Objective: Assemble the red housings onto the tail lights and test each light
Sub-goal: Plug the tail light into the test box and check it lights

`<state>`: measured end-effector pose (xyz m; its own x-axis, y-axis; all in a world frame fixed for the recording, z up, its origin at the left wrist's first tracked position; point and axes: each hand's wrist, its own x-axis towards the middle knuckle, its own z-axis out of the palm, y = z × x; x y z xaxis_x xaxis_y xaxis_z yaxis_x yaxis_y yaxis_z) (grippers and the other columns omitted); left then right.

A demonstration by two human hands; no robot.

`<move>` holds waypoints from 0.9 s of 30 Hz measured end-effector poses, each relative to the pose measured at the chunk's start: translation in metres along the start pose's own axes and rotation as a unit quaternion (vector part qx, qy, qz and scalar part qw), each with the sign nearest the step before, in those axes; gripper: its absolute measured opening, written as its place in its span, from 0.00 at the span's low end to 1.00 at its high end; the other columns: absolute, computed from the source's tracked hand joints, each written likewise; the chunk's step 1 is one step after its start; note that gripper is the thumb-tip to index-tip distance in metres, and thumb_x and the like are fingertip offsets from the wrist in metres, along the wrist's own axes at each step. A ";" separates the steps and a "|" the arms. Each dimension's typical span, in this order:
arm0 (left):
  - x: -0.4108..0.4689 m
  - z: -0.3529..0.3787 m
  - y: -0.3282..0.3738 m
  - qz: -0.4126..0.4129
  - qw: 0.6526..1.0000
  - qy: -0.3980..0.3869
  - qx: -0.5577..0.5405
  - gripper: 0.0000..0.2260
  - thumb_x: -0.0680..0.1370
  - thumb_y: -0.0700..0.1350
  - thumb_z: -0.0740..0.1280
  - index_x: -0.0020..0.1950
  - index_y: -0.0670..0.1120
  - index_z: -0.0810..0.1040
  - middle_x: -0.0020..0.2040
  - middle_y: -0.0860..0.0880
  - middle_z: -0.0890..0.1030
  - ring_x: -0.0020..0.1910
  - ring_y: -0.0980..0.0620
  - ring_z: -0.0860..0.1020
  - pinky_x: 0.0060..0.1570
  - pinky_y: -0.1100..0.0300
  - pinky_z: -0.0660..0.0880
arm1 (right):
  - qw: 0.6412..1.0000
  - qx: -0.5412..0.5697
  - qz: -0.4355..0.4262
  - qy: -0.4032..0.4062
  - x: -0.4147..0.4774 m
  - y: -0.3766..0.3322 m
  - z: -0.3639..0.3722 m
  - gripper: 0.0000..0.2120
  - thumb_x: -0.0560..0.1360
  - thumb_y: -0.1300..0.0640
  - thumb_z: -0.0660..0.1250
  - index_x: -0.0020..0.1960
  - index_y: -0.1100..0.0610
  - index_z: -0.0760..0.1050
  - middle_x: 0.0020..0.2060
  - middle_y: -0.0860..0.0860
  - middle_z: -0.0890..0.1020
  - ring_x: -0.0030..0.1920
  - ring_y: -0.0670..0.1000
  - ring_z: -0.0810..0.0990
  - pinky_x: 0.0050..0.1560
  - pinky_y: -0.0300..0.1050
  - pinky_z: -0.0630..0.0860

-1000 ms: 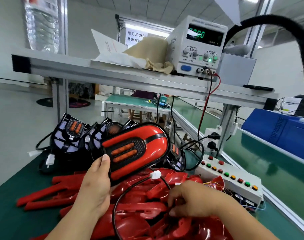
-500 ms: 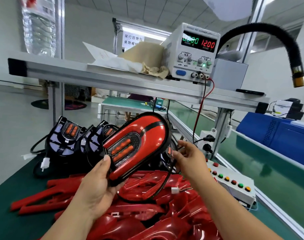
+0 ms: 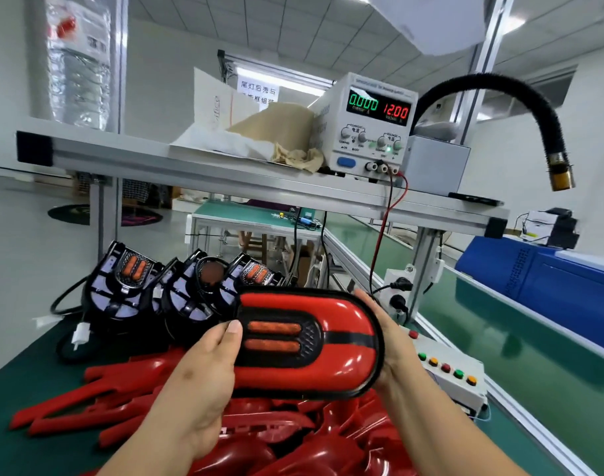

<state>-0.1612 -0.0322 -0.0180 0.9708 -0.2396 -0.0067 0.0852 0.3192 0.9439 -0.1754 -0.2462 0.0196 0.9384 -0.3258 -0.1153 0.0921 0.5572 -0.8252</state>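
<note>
I hold the assembled tail light level in front of me with both hands, above the pile of loose red housings that lies on the green bench mat. My left hand grips its dark end: the thumb lies flat on the front face, just beside the two orange strips, and the fingers go behind the lamp, out of sight. My right hand wraps the rounded red end, palm against the black rim, its fingers mostly hidden behind the lamp, so I cannot tell how tightly they close. The lamp's red shell faces me, with a black band running along its middle. Behind it, a row of bare tail lights without housings leans upright on the mat, their black cables trailing, and one white connector lies at the left. On the aluminium shelf overhead sits the bench power supply, its displays reading 0.000 in green and 12.00 in red. A red lead drops from its terminals toward the bench. To my right, just beside my wrist, is the white button box with its row of coloured buttons. A black flexible hose with a brass tip arches over the right side.
</note>
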 end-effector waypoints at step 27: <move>0.053 0.023 0.058 0.302 0.753 0.057 0.583 0.09 0.82 0.50 0.62 0.50 0.47 0.79 0.46 0.48 0.83 0.51 0.44 0.80 0.46 0.55 0.72 | 0.959 -0.004 -0.246 -0.137 -0.067 -0.069 0.032 0.17 0.72 0.47 0.64 0.48 0.56 0.85 0.53 0.62 0.83 0.54 0.62 0.83 0.55 0.63 0.79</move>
<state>-0.1102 -0.0475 0.0437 0.7726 -0.2713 0.5740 -0.5684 -0.6984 0.4350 -0.2338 -0.2381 0.1016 0.8343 -0.3343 0.4384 0.5451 0.3804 -0.7471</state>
